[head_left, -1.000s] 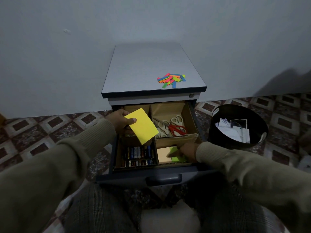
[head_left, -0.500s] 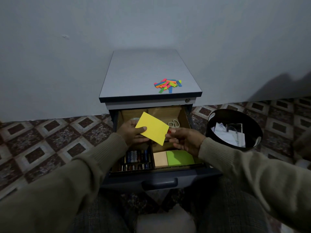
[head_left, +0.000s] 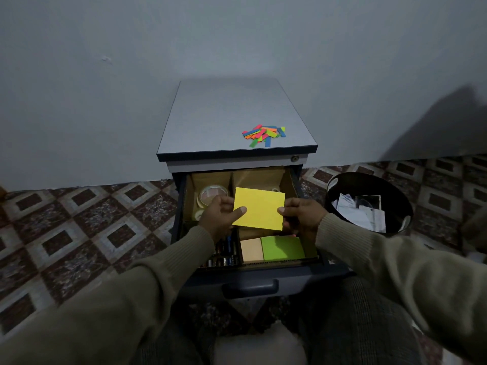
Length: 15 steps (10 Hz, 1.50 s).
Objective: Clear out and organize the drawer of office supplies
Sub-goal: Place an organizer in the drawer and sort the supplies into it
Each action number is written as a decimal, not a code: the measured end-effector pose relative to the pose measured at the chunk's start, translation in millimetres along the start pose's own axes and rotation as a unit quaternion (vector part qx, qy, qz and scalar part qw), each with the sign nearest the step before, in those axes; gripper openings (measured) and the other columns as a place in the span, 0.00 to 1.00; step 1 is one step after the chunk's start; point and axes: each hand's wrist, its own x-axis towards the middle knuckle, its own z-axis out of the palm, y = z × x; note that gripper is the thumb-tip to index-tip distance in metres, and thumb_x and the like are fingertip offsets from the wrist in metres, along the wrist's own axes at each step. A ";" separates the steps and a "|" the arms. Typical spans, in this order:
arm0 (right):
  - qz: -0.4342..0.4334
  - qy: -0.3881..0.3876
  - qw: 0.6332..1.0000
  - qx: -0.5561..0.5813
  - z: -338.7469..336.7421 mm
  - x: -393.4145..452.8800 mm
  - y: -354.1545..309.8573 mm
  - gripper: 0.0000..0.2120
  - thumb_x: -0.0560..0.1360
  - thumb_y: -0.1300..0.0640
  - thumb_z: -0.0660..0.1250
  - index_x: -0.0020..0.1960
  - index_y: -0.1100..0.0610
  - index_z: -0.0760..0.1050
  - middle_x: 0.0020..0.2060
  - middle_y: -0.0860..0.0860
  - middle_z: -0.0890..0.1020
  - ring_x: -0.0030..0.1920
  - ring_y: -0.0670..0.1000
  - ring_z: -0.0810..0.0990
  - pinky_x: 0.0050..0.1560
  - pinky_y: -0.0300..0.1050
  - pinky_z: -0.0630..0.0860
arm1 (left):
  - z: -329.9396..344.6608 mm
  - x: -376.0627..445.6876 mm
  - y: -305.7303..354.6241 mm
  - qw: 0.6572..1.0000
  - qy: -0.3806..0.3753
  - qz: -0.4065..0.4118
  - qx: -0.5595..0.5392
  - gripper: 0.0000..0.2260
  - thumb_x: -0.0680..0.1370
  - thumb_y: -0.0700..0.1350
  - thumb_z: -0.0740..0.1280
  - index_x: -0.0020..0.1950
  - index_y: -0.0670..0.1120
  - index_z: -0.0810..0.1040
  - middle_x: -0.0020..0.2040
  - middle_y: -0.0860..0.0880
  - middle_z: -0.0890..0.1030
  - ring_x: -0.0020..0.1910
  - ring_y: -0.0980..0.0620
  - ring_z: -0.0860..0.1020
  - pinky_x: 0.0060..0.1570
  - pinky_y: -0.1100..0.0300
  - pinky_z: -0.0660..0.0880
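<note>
Pad: yellow sticky-note pad (head_left: 259,208), a flat, plain, unmarked square, was held level between the two hands above the open drawer (head_left: 249,281).
Left hand: left hand (head_left: 220,218) pinched the pad's left edge, thumb lying on its top face and fingers curled under it; the olive sleeve ran back toward the camera.
Right hand: right hand (head_left: 303,217) pinched the pad's right edge, thumb tip on top, fingers folded beneath.
Below the hands: green sticky-note pad (head_left: 282,248) and peach sticky-note pad (head_left: 251,250) lay side by side, touching, in the near right compartment; batteries (head_left: 224,255) lay under the left wrist in the near left compartment.
Beyond the left hand: tape rolls (head_left: 210,197) sat in the far left compartment.
Beyond both hands: coloured page flags (head_left: 264,134) lay heaped on the cabinet top (head_left: 224,119).
Right of the right hand: black wastebasket (head_left: 369,204) stood on the tiled floor with papers inside.
</note>
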 end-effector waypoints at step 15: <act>0.073 0.092 0.958 -0.261 6.1 38.1 56.8 0.16 0.78 0.67 0.58 0.64 0.67 0.70 0.50 0.63 0.79 0.31 0.49 0.71 0.30 0.40 0.72 | -38.1 7.2 -52.3 0.837 -0.072 0.050 0.540 0.28 0.79 0.61 0.53 0.76 0.50 0.53 0.77 0.50 0.54 0.76 0.51 0.49 0.73 0.44 0.40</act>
